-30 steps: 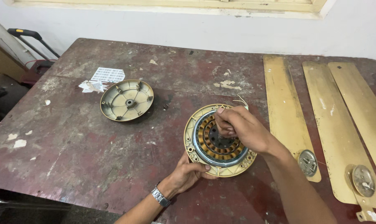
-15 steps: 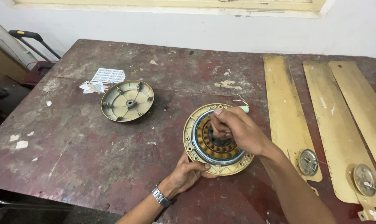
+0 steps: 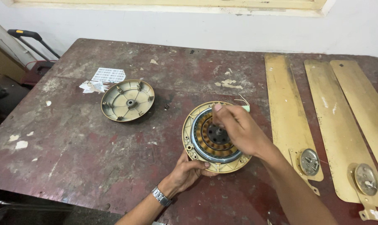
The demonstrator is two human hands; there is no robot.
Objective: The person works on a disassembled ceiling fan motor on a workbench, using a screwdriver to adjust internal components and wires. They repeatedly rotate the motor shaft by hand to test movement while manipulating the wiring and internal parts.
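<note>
The fan motor housing (image 3: 216, 139) on the desk (image 3: 93, 158) is gripped at its near rim by the left hand (image 3: 189, 171); the right hand (image 3: 239, 129) rests over its centre, fingers (image 3: 217, 109) curled, grip unclear.

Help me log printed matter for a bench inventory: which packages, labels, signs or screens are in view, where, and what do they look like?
Printed sheet: flat on the table's far left part, behind the round fan cover; a white rectangle with a grid of small dark marks.
Torn paper scrap: just left of the cover, white and crumpled.
No screens, signs or packages show.
</note>
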